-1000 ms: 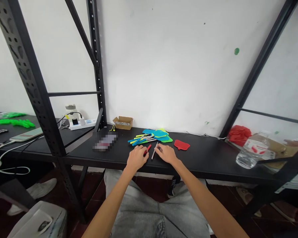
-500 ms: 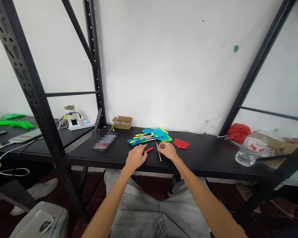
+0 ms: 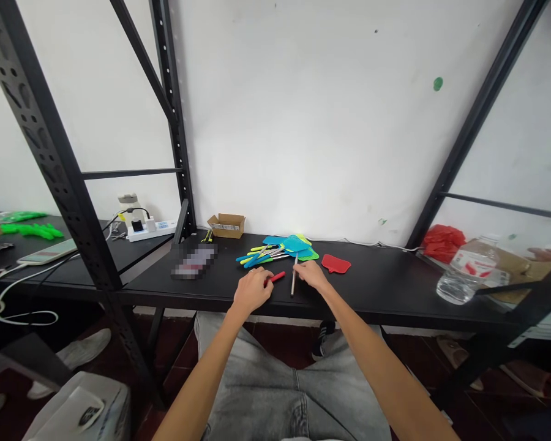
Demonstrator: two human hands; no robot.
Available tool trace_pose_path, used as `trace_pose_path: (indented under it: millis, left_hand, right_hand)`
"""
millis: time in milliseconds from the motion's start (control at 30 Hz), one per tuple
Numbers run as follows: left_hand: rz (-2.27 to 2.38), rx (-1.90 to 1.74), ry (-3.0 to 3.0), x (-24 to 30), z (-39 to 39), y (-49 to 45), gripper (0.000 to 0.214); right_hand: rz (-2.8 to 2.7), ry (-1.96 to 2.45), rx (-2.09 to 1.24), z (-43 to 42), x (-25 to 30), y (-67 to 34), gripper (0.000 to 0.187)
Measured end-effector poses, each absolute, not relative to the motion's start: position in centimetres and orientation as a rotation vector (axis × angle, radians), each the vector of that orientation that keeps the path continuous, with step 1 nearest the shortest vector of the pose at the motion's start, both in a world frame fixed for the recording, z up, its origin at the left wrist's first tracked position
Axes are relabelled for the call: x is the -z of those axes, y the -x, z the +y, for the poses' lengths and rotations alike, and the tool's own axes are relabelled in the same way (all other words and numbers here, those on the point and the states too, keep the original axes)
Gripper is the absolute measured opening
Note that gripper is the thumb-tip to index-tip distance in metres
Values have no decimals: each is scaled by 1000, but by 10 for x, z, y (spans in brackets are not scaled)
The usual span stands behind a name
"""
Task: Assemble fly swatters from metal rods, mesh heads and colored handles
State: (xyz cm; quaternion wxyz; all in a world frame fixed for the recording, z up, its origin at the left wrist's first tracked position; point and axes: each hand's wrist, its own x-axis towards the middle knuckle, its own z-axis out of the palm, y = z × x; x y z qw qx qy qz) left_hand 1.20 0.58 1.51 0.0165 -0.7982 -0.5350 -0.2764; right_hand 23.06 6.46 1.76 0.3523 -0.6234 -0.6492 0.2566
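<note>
My left hand (image 3: 252,290) is closed round a short red handle (image 3: 278,277) low over the black tabletop, with the handle's end poking out to the right. My right hand (image 3: 309,273) pinches a slim metal rod (image 3: 294,283), which points toward me with a dark tip at its near end. Just right of that hand lies a flat red fly swatter head (image 3: 335,264), apart from any handle. Behind both hands is a pile of fly swatters (image 3: 296,244) in blue, green and yellow, their silver rods and coloured handles pointing left.
A small open cardboard box (image 3: 226,226) stands by the wall, with a blurred-out flat item (image 3: 194,262) in front. To the right are a large water bottle (image 3: 467,271) and a red plastic bag (image 3: 443,243). Black rack posts (image 3: 173,116) flank the table (image 3: 376,294). A power strip (image 3: 152,230) sits left.
The metal rod has swung more upright and its near end has shifted left in my right hand. My left hand stays on the red handle. A person's hand appears at the far left edge.
</note>
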Motion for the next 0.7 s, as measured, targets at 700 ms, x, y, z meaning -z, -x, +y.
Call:
trace_pose_path:
  millis: [700]
  left_hand:
    - [-1620, 865, 2505, -12, 9, -10, 32]
  right_hand:
    - [-1061, 1023, -1027, 58, -8, -250, 32]
